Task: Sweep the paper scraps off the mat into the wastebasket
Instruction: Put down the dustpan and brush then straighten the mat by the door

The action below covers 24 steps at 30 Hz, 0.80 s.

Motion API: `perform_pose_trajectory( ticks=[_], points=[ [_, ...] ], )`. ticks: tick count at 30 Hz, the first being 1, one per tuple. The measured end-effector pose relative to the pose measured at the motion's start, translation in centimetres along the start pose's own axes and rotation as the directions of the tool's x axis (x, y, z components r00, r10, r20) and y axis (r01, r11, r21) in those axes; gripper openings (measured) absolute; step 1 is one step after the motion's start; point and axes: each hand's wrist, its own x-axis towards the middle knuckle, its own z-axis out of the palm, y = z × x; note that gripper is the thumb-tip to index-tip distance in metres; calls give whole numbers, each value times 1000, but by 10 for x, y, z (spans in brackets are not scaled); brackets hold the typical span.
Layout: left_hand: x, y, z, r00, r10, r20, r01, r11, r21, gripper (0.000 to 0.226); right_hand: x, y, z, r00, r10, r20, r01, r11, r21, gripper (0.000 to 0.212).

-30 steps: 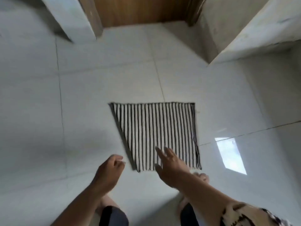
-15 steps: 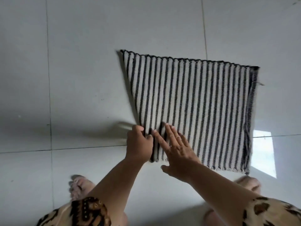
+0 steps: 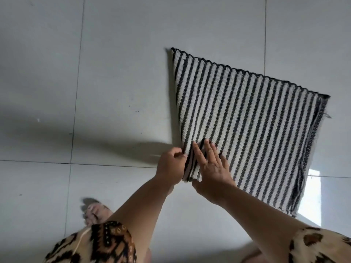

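A black-and-white striped mat (image 3: 250, 118) lies on the pale tiled floor, right of centre. My left hand (image 3: 171, 166) is closed on the mat's near left corner, pinching its edge. My right hand (image 3: 212, 168) rests flat beside it on the mat, fingers spread and pressing the fabric. No paper scraps show on the mat, and no wastebasket is in view.
Grey floor tiles (image 3: 114, 73) spread to the left and behind the mat. A bright patch of light (image 3: 313, 198) falls on the floor at the mat's near right corner. My bare foot (image 3: 93, 211) stands at the lower left.
My view dropped down close to the mat. Both hands reached forward; the left closed on the mat's near left corner and the right settled flat on it.
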Motion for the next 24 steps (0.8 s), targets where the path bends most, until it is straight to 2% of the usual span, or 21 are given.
perform_pose_trajectory(
  ticks=[2,3,6,8,10,13,15,18,22,24],
  points=[
    [-3,5,4,999,31,40,-31,999,-20,22,1,-3,-7,999,37,-29,-29,970,242,92],
    [-4,7,6,996,51,66,-50,998,-26,25,1,-5,-12,995,88,-52,-61,921,384,81],
    [-12,14,7,981,113,155,-98,990,-97,37,6,-8,-25,948,317,-40,-191,662,725,45],
    [-15,13,6,970,164,179,-150,984,-92,45,8,-8,-34,915,402,18,-225,474,851,25],
    [-15,10,5,963,192,191,-183,981,-64,48,6,-6,-40,902,428,57,-236,377,896,19],
    [-17,9,3,967,178,184,-169,984,-64,46,5,0,-42,883,464,75,-248,325,913,14],
    [-16,10,4,976,167,143,-156,984,-85,39,6,3,-48,874,468,132,-268,237,934,11],
    [-12,12,11,996,49,74,-41,993,-109,27,7,7,-57,855,447,264,-322,59,945,16],
    [-8,19,18,966,-25,258,81,975,-207,26,12,9,-68,830,387,402,-355,-188,916,22],
    [-8,23,19,936,-82,343,201,923,-328,25,13,13,-70,817,390,424,-355,-239,904,25]
  ],
)
